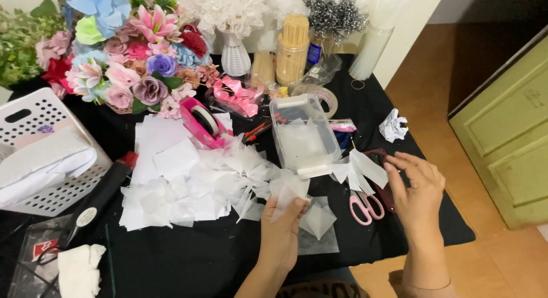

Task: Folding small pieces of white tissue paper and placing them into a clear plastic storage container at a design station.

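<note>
Lower centre of frame: left hand [281, 232] pinches a white tissue square [287, 191] between thumb and fingers, raised above the black tablecloth [188, 255]. Right of centre: right hand [415, 189], fingers loosely spread, fingertips touching a fan of folded white paper [361, 169]. Pink-handled scissors [366, 207] lie just beside it. Heap of cut tissue pieces [194, 184] at centre left; clear plastic box [302, 135] above; flower bouquet [137, 58] upper left

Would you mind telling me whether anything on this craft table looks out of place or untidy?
A crumpled paper ball lies alone near the table's right edge, away from the heap of white paper cutouts. The pink scissors lie partly under folded pieces by the right hand. Nothing looks spilled or broken.
</note>
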